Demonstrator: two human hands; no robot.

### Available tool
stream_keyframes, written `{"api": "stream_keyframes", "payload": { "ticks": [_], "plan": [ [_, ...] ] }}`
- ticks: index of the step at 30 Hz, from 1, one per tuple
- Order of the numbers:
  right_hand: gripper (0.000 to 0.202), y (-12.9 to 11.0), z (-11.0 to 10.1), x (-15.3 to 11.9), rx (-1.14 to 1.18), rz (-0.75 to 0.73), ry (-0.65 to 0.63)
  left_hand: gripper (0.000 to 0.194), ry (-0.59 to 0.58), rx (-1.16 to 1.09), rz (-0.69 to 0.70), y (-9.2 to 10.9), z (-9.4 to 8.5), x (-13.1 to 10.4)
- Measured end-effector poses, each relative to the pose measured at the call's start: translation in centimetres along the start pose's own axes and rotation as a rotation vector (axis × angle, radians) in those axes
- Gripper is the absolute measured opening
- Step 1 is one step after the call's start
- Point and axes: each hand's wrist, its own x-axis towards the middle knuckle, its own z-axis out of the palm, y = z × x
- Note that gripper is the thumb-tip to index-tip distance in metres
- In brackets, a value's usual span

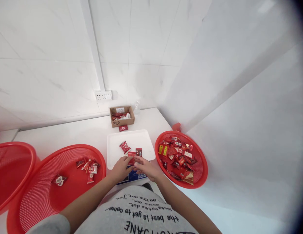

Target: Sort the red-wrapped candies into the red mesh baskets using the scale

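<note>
A white tray (pixel 138 136) sits on a scale with a blue front panel (pixel 141 176). At the tray's near edge my left hand (pixel 120 169) pinches a red snack packet (pixel 131 157) from the left. My right hand (pixel 146 168) closes on the same packet from the right, partly hiding it. Two other small packets lie on the tray: a red-and-white wrapped one (pixel 124 147) at the left and a dark red one (pixel 139 151) just beyond my right fingers. Another red packet (pixel 123 128) lies behind the tray.
A red basket (pixel 204 169) full of packets stands at the right. On the left, a larger red basket (pixel 26 201) holds several packets, with another red basket (pixel 31 152) beside it. A cardboard box (pixel 123 122) with packets and a clear plastic bottle (pixel 137 106) stand near the wall.
</note>
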Motion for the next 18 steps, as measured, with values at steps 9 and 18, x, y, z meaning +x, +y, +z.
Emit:
{"api": "stream_keyframes", "payload": {
  "ticks": [9,18],
  "plan": [
    [0.053,-0.9,1.2,-0.6,-0.017,-0.053,-0.038,0.045,0.07,-0.353,-0.238,0.5,-0.9,-0.2],
    [0.044,-2.2,-6.1,-0.6,0.051,-0.216,0.395,0.01,0.105,-1.381,-0.633,1.9,-3.3,-0.5]
  ]
}}
